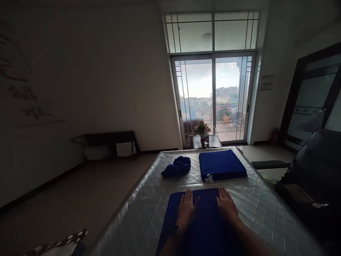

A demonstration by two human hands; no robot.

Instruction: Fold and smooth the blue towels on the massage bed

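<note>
A blue folded cloth (205,227) lies flat on the quilted silvery mattress (138,213) right in front of me. My left hand (186,209) rests on its left part, palm down, with the fingers stretched out toward the far edge and the thumb apart. Near the far right edge, my right hand (227,206) also lies flat on the cloth, fingers straight. Beyond it sits a neat blue folded stack (222,163) with a white tag at its near edge. To the left of that stack is a crumpled blue cloth (177,167).
A small dark table (195,143) with a potted plant (201,128) and a bottle (206,137) stands past the mattress, before a glass sliding door (194,89). At right is a dark armchair (317,170). A polka-dot item (66,240) shows at lower left.
</note>
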